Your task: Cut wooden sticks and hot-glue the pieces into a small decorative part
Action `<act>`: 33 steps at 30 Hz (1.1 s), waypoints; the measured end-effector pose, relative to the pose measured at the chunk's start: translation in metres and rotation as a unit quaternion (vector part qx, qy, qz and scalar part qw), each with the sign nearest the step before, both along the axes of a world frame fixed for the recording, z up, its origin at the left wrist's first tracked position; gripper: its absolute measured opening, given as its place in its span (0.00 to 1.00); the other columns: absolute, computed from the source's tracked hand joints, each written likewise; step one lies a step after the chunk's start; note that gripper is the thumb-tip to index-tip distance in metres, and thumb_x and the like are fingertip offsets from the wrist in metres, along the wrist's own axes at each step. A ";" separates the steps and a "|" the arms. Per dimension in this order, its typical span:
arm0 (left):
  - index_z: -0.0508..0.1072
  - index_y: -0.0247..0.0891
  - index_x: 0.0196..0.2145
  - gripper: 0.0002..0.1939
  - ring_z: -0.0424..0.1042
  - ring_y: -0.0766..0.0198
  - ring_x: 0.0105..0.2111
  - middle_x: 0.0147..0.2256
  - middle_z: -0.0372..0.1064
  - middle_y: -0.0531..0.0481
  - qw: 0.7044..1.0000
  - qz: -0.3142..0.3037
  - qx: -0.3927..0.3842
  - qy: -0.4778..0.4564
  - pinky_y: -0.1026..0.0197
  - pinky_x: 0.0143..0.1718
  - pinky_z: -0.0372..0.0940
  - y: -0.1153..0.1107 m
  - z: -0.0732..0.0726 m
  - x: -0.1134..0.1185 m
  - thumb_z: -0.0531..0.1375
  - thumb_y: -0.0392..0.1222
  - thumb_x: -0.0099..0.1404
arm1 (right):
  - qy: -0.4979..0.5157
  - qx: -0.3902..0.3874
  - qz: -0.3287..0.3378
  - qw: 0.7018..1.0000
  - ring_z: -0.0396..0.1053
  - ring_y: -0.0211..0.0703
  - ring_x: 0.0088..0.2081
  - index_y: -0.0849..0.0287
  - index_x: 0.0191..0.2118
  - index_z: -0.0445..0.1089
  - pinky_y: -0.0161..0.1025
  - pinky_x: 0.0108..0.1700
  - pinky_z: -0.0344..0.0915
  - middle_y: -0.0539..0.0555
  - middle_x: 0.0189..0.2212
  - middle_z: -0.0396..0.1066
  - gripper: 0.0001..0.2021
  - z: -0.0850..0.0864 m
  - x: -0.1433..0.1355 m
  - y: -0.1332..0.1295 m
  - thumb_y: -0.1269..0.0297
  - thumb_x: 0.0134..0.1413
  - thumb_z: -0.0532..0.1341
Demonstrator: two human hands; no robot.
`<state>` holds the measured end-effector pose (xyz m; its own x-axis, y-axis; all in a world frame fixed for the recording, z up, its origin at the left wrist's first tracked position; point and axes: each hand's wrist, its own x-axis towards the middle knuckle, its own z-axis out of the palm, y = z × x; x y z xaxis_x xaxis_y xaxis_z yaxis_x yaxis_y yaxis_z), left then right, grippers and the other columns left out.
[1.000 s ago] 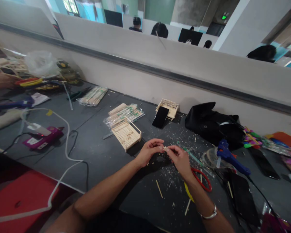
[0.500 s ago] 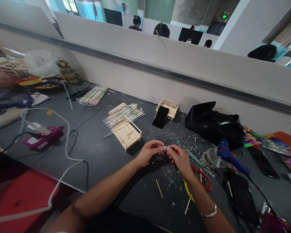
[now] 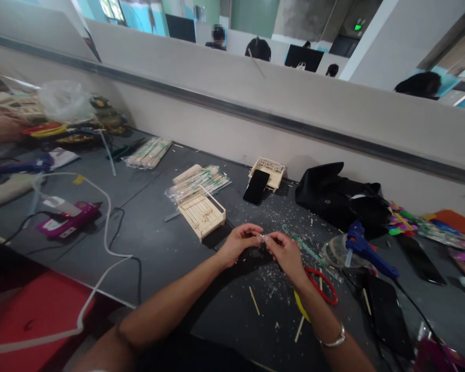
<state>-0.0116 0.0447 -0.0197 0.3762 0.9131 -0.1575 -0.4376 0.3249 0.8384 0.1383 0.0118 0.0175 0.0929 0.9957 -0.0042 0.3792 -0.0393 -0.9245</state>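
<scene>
My left hand (image 3: 238,245) and my right hand (image 3: 287,254) meet fingertip to fingertip above the dark table. Pinched between them is a tiny pale wooden piece (image 3: 262,236), mostly covered by the fingers, so its shape is hard to make out. Left of my hands lies a small frame of pale sticks (image 3: 201,213), with several little bits on its slats. Behind them a second stick model (image 3: 277,181) has a black phone (image 3: 257,187) leaning on it. Under my right forearm lie red-and-yellow handles (image 3: 325,289), partly hidden.
Wood crumbs and loose sticks (image 3: 254,300) litter the table. Packs of sticks (image 3: 205,181) lie behind the frame. To the right are a blue glue gun (image 3: 368,253), a black bag (image 3: 333,199) and phones. A power strip (image 3: 67,219) and another person's hand (image 3: 2,132) are at left.
My right fingertips have closed in slightly toward the left ones, covering more of the tiny piece. My left hand stays in nearly the same place.
</scene>
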 end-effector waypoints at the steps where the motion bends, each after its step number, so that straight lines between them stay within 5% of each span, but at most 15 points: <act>1: 0.78 0.36 0.33 0.21 0.70 0.68 0.26 0.26 0.74 0.53 1.000 0.002 0.001 -0.002 0.63 0.34 0.65 0.000 0.000 0.000 0.76 0.44 0.41 | -0.001 0.002 0.001 1.000 0.63 0.39 0.19 0.56 0.25 0.73 0.34 0.18 0.58 0.49 0.17 0.70 0.16 0.000 0.000 0.000 0.48 0.47 0.62; 18: 0.76 0.37 0.39 0.25 0.69 0.68 0.27 0.26 0.72 0.56 0.999 0.017 0.028 -0.004 0.64 0.36 0.64 -0.003 0.001 0.001 0.75 0.41 0.43 | -0.029 0.049 0.001 0.998 0.64 0.39 0.21 0.55 0.25 0.71 0.35 0.23 0.60 0.49 0.19 0.70 0.12 -0.003 -0.005 -0.004 0.53 0.48 0.60; 33: 0.76 0.37 0.38 0.25 0.72 0.67 0.30 0.28 0.74 0.54 0.999 0.001 0.039 -0.027 0.62 0.38 0.66 0.000 0.004 0.000 0.76 0.45 0.43 | 0.007 0.024 -0.025 0.999 0.62 0.38 0.19 0.56 0.27 0.74 0.35 0.20 0.60 0.48 0.17 0.68 0.16 0.004 0.000 -0.002 0.48 0.47 0.62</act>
<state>-0.0113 0.0444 -0.0160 0.3812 0.9222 -0.0654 -0.4832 0.2590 0.8363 0.1387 0.0098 0.0213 0.1434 0.9888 0.0422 0.3649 -0.0132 -0.9310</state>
